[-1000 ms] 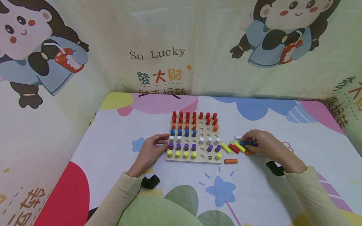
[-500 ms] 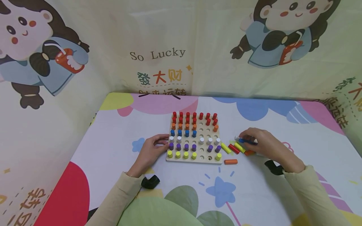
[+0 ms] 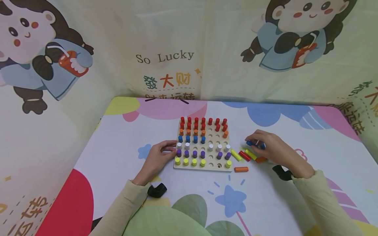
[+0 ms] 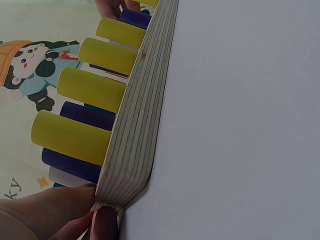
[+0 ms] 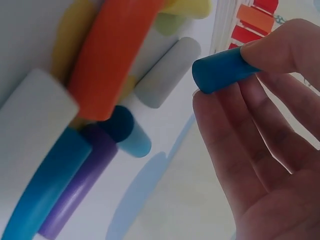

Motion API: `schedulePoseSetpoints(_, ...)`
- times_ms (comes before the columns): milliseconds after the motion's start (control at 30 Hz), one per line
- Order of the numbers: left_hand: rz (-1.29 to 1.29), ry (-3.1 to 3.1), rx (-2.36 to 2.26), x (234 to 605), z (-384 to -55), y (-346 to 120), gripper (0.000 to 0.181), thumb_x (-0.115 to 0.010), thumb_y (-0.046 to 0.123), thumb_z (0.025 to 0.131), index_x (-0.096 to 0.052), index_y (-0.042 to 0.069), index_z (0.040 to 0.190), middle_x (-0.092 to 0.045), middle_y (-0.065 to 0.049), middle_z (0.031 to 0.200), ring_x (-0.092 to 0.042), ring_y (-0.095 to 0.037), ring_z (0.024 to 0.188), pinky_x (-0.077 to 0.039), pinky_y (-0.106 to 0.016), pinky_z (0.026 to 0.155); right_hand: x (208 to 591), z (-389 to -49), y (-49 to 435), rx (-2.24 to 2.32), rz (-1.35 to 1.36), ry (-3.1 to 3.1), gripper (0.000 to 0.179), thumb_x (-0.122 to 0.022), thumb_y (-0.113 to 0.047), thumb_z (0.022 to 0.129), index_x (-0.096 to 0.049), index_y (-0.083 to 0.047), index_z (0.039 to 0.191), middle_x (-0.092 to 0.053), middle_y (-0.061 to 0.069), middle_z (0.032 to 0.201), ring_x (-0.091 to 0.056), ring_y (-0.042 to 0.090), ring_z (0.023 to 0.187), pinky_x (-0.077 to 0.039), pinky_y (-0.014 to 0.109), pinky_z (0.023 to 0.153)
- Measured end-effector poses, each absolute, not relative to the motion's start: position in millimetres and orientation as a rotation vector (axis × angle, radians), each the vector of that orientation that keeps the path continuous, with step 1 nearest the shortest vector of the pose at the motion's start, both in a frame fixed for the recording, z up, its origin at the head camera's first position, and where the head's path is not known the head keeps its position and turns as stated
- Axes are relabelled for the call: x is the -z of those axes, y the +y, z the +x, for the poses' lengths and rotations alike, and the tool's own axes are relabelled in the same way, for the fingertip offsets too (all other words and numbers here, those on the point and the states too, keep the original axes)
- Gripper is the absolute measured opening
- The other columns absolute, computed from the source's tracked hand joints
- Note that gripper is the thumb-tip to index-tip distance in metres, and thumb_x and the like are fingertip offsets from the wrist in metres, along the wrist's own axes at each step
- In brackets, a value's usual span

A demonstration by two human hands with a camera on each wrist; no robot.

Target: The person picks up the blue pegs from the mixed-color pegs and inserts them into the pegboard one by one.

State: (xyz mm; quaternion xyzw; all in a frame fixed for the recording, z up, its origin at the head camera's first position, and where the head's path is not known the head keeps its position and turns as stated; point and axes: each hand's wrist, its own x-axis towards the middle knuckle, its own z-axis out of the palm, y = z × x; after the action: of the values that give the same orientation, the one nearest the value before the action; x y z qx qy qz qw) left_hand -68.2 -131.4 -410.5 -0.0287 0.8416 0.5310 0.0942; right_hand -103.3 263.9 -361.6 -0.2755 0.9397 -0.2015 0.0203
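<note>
A wooden pegboard lies mid-table with upright pegs in rows: red at the back, then orange, blue, white, purple and yellow in front. Several holes toward its right side are bare. My left hand holds the board's left edge; in the left wrist view the thumb and a finger are at its corner, beside the yellow pegs. To the right of the board, my right hand pinches a blue peg between thumb and fingers, above the loose pegs.
Loose pegs lie right of the board: yellow, red and orange. The right wrist view also shows white, purple and blue ones. A patterned curtain stands behind the table.
My right hand has lifted slightly and shifted a little left with the blue peg, which has turned in the fingers. The left hand stays at the board's edge.
</note>
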Motion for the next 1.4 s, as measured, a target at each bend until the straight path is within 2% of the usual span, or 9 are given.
schedulePoseSetpoints(1033, -0.07, 2.456, -1.615, 411.0, -69.0, -132.4, 0.04, -0.07, 0.019, 0.094, -0.062, 0.015, 0.133, -0.067, -0.004, 0.118, -0.064, -0.017, 0.104, -0.055, -0.035, 0.092, 348.0, -118.3, 228.3, 0.809, -0.823, 2.804, 0.025, -0.075, -0.002, 0.085, -0.069, -0.001, 0.109, -0.068, 0.008, 0.102, -0.07, 0.028, 0.097, -0.058, 0.046, 0.085)
schedulePoseSetpoints(1400, -0.082, 2.455, -1.606, 410.9, -69.2, -132.7, 0.04, -0.07, 0.02, 0.094, -0.062, 0.016, 0.133, -0.067, -0.003, 0.116, -0.064, -0.017, 0.103, -0.055, -0.035, 0.092, 348.0, -123.2, 217.4, 0.859, -0.867, 2.764, 0.027, -0.074, 0.002, 0.085, -0.069, 0.0, 0.111, -0.069, 0.01, 0.105, -0.071, 0.028, 0.098, -0.058, 0.044, 0.085)
